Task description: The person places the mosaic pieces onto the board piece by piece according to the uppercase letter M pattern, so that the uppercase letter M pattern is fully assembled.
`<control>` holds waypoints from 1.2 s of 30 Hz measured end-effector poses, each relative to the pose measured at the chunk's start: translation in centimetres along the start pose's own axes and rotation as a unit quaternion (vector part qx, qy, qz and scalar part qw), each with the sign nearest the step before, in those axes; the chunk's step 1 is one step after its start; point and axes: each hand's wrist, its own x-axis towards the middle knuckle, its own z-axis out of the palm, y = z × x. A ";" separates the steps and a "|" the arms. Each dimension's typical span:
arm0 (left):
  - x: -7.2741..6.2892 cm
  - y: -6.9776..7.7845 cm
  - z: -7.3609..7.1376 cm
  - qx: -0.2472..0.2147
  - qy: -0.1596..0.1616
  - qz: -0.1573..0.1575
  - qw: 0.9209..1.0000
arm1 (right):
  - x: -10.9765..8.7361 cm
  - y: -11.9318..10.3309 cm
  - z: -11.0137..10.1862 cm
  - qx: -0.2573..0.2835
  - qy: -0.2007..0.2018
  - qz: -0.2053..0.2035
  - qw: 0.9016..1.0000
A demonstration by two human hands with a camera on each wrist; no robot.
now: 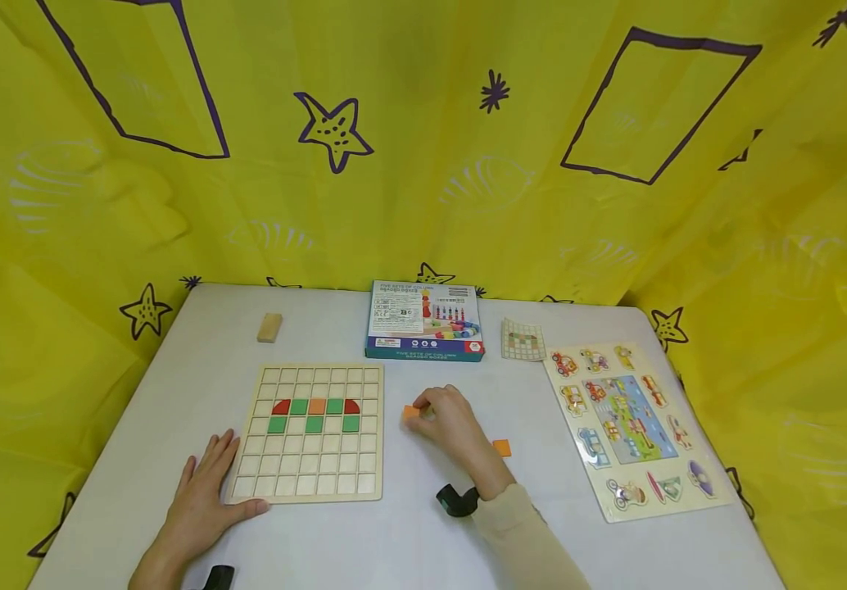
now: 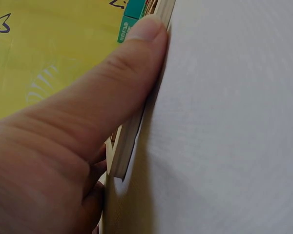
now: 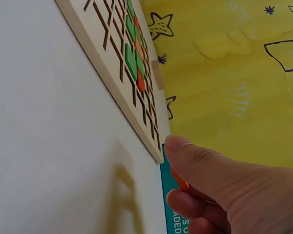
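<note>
A wooden grid board [image 1: 309,475] lies on the table, with red quarter-round tiles [image 1: 281,407], green square tiles [image 1: 299,407] and one orange tile [image 1: 317,406] set in two of its rows. My left hand [image 1: 201,500] rests at the board's left front corner, fingers spread, the thumb [image 2: 146,34] along its near edge. To the right of the board, my right hand [image 1: 449,422] pinches an orange square tile [image 3: 178,180] between thumb and fingers. Another orange square tile [image 1: 502,448] lies on the table just right of that wrist.
Behind the board stand a small wooden block [image 1: 269,328] and a flat toy box [image 1: 423,321]. A pattern card [image 1: 523,339] lies right of the box. On the right is a vehicle picture puzzle board [image 1: 600,483]. Yellow curtain [image 1: 409,205] hangs around the table's back and sides.
</note>
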 end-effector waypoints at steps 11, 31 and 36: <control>0.1 0.2 -0.1 -0.001 0.003 0.002 1.000 | 2.5 -2.7 1.0 0.003 0.001 -0.018 1.000; 0.0 0.1 -0.1 -0.002 0.001 0.003 1.000 | 4.0 -8.0 4.8 -0.023 -0.027 -0.099 0.994; 0.1 -0.1 0.2 0.003 0.007 0.011 1.000 | 4.1 -9.4 6.1 -0.043 -0.032 -0.128 0.990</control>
